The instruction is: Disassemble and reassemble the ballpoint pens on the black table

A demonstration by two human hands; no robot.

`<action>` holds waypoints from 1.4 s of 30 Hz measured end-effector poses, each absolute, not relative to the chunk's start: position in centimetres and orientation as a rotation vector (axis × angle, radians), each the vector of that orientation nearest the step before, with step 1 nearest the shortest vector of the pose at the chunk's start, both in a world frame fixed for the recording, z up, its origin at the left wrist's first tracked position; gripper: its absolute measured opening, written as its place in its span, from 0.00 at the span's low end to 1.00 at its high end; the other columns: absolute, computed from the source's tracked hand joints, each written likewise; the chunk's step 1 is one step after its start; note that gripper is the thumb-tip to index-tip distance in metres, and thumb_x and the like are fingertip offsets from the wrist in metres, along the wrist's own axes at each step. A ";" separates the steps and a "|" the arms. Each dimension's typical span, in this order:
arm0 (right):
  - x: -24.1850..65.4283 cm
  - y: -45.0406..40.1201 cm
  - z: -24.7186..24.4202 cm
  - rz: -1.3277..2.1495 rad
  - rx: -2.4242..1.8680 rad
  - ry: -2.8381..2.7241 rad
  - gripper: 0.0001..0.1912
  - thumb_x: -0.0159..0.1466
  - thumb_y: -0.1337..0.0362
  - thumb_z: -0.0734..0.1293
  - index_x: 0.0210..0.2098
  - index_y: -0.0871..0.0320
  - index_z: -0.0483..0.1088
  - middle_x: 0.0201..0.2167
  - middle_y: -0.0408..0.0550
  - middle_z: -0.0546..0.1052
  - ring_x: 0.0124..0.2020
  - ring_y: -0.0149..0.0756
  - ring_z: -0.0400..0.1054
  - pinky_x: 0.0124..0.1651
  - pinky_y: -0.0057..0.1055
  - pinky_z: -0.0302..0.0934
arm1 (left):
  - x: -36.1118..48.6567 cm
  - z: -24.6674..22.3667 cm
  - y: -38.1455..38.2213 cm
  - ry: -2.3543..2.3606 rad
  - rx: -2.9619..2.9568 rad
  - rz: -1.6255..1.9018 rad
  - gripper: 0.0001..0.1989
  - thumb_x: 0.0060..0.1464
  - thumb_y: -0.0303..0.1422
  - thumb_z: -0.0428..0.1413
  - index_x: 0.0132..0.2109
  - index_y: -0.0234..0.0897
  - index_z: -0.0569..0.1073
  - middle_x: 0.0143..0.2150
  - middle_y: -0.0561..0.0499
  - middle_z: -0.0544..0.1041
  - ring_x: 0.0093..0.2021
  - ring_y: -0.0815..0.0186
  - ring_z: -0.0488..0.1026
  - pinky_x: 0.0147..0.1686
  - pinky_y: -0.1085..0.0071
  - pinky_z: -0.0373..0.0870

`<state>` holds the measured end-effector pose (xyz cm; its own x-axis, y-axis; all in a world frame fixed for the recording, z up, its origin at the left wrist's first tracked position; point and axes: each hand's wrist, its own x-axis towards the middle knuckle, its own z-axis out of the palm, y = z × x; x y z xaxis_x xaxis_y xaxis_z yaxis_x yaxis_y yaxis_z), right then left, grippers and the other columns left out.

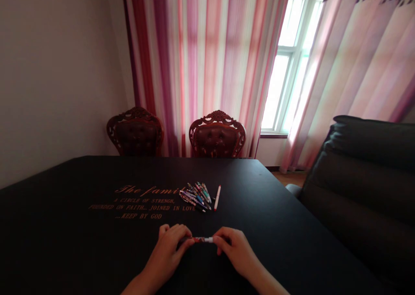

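Left hand (167, 249) and right hand (235, 249) close together, pinching opposite ends of a patterned pen (202, 239), low over the black worktop (275, 226). Farther ahead, a loose heap of pens (195, 196) just beside a lone white pen (217, 197). Gold lettering (139, 202) left of the heap; two carved chairs (217, 135) beyond.

The left hand (167, 249) is low in the view, and its fingers (183, 234) are curved and closed, turned toward the right hand (233, 249). The right hand is near the left hand, on its right side, and its fingers (220, 237) are also bent and closed, pointing back to the left hand. The two hands do not touch each other. The left forearm (139, 285) and right forearm (269, 285) come in from the bottom edge, slanting inward.
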<state>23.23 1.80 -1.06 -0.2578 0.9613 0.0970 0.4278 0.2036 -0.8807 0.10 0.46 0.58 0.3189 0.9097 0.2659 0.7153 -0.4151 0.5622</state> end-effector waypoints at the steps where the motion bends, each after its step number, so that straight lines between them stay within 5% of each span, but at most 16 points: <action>1: 23.4 1.9 -1.2 0.988 -1.307 -1.802 0.10 0.61 0.59 0.66 0.30 0.58 0.76 0.22 0.41 0.74 0.25 0.32 0.64 0.29 0.27 0.54 | 0.0 0.6 0.5 1.456 2.246 0.792 0.09 0.62 0.39 0.50 0.37 0.43 0.73 0.36 0.54 0.78 0.38 0.62 0.71 0.43 0.64 0.54; 10: 26.8 3.8 -1.1 0.907 -1.351 -1.840 0.06 0.56 0.64 0.69 0.33 0.58 0.75 0.26 0.42 0.73 0.30 0.34 0.65 0.33 0.28 0.57 | -2.1 0.9 1.8 1.548 2.162 0.765 0.10 0.59 0.42 0.53 0.37 0.43 0.75 0.37 0.53 0.79 0.38 0.61 0.73 0.45 0.61 0.56; 22: 27.7 3.5 -0.1 0.847 -1.343 -1.923 0.05 0.55 0.64 0.69 0.31 0.57 0.76 0.30 0.43 0.72 0.34 0.36 0.65 0.38 0.30 0.58 | -1.9 3.4 0.5 1.427 2.492 0.647 0.04 0.57 0.34 0.57 0.39 0.46 0.76 0.39 0.53 0.75 0.43 0.60 0.70 0.46 0.61 0.52; 42: 27.1 3.1 0.3 0.937 -1.265 -1.946 0.06 0.56 0.63 0.69 0.33 0.58 0.76 0.29 0.44 0.75 0.33 0.36 0.68 0.38 0.30 0.59 | -3.8 0.8 2.5 1.698 2.285 0.718 0.07 0.57 0.41 0.56 0.38 0.46 0.76 0.40 0.52 0.76 0.44 0.57 0.71 0.47 0.56 0.55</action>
<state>27.14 3.12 0.34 -0.3422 0.9316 0.1223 0.4855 0.2868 -0.8259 -3.85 2.52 0.84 0.2198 0.9406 0.2590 0.8408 -0.3172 0.4386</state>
